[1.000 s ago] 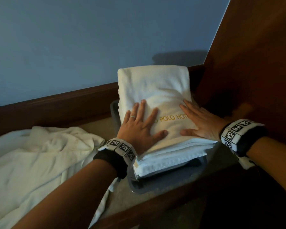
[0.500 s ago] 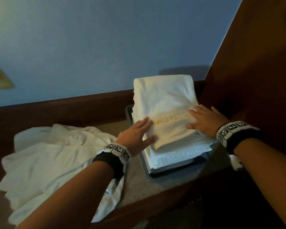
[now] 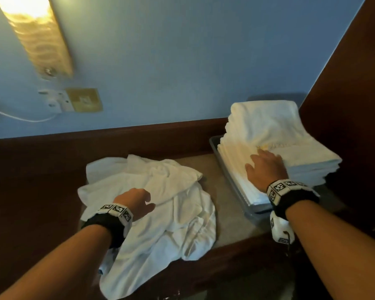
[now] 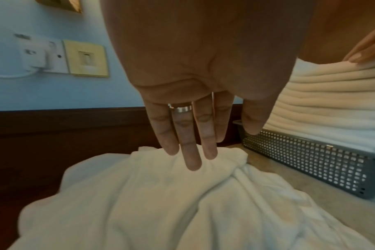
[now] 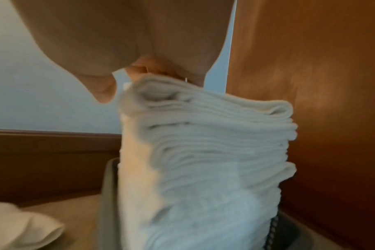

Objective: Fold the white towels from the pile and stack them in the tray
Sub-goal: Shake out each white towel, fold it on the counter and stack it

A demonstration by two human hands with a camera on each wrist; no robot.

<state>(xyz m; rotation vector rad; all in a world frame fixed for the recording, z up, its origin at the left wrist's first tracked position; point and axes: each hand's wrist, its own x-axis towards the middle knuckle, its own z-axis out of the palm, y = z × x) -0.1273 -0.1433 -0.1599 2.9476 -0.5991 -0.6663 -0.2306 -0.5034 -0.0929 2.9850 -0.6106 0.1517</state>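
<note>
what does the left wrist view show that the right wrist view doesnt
Only the left wrist view shows the left hand with straight fingers above the crumpled towel pile, a ring, the wall socket plate, and the tray's perforated side.

Only the right wrist view shows the right hand's palm from below, resting atop the folded towel stack, and the wooden side panel.

Both show the stack in the grey tray, the blue wall and some loose towel.

A hotel room: a wood-panelled alcove under a blue wall, lit wall lamp [image 3: 34,33], brass switch plate [image 3: 85,100], and stacked white towels [image 3: 275,135] with gold embroidered lettering.
</note>
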